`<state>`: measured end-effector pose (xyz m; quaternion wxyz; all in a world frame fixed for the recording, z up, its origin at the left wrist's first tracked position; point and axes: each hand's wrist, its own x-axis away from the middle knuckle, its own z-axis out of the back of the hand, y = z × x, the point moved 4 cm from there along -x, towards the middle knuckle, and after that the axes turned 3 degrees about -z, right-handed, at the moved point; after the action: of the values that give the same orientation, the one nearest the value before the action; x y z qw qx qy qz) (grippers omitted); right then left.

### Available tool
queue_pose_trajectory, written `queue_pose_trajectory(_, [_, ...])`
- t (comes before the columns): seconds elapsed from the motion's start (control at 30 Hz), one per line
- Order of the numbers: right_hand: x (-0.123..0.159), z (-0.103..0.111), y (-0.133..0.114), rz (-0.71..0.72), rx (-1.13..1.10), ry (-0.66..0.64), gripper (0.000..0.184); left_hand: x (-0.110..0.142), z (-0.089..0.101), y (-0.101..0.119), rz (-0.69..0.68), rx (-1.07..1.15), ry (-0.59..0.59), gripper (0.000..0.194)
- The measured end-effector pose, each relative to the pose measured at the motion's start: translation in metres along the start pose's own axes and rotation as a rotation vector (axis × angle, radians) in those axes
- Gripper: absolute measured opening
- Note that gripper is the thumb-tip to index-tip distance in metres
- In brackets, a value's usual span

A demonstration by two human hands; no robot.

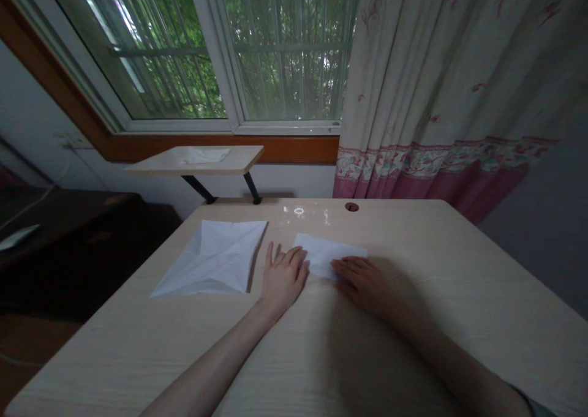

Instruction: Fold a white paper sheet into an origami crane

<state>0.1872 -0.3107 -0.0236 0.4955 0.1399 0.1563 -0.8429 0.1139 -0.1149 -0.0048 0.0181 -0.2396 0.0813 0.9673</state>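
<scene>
A small folded sheet of white paper lies flat on the pale wooden desk. My left hand rests at its left edge, fingers stretched out, with fingertips touching the paper. On the right part of the paper lies my right hand, its fingers extended and flat, covering the lower right corner. To the left of my left hand is a larger white paper with crossing creases, its edges slightly raised off the desk.
A small raised shelf on black legs stands at the desk's far left, with a white sheet on it. A round cable hole sits near the back edge. Behind are a barred window and a long curtain.
</scene>
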Motion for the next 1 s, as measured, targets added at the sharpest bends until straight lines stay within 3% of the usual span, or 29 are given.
queue_pose_trajectory(0.23, [0.001, -0.005, 0.005, -0.027, -0.005, -0.035, 0.033, -0.001, 0.007, 0.006, -0.080, -0.020, 0.075, 0.028])
queue_pose_trajectory(0.7, [0.006, -0.012, 0.005, 0.212, 0.075, -0.023, 0.032, 0.000, 0.009, 0.008, -0.125, 0.006, 0.121, 0.025])
queue_pose_trajectory(0.87, [0.005, -0.010, 0.004, 0.222, 0.088, -0.004, 0.032, 0.000, 0.006, 0.009, -0.218, 0.087, 0.056, 0.020])
queue_pose_trajectory(1.0, [0.005, -0.009, 0.004, 0.219, 0.094, -0.023, 0.033, 0.002, 0.000, 0.011, -0.315, 0.169, -0.015, 0.028])
